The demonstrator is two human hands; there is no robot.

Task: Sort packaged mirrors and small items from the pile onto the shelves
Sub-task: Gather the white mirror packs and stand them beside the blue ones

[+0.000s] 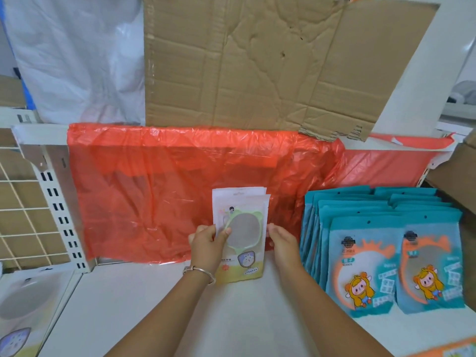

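The person's two hands were set apart, one at each side of a small stand of green mirror packs (244, 228). The left hand (207, 247) gripped the left edge of the front pack, its thumb laid across the clear window and its fingers behind. The right hand (282, 240) sat at the pack's right edge with its fingers curled towards it; whether it truly held the pack or only touched it could not be told. A silver bracelet (199, 270) circled the left wrist.

The packs stood upright on the white shelf (154, 305), at least two deep, close to a red plastic sheet (154, 189) that hung over the shelf's back. The front pack showed a round mirror in a pale green frame with small ears.

To the right, apart from the green packs, two rows of teal mirror packs (365, 266) stood overlapped, front to back, each printed with a cartoon figure. Above the red sheet stood a flattened cardboard sheet (257, 60), with white plastic (77, 60) beside it. A wire grid (20, 202) lay at the far left and a cardboard box (456, 171) at the far right.
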